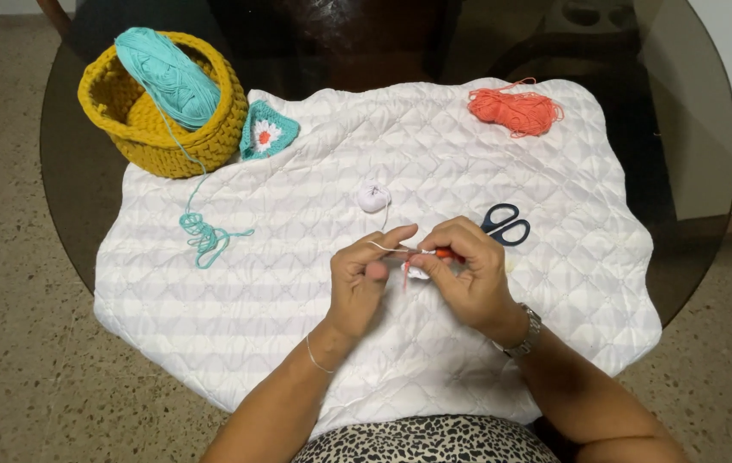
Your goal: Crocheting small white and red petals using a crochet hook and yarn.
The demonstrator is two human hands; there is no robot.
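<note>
A small white crochet piece [417,273] is pinched between both hands; an orange-handled hook [445,254] is gripped by right hand [469,274], white yarn [383,248] by left hand [364,279].

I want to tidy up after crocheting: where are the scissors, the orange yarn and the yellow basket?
Scissors [506,225]: head view, on the black handle loops.
Orange yarn [515,111]: head view, middle of the loose bundle.
Yellow basket [173,151]: head view, on its front outer wall.

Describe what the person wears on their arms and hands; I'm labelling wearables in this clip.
Both forearms are bare, with no sleeves or gloves. The left hand has a thin silver bracelet at its wrist. The right hand has a silver metal-link wristwatch at its wrist. Any rings are too small to tell.
</note>
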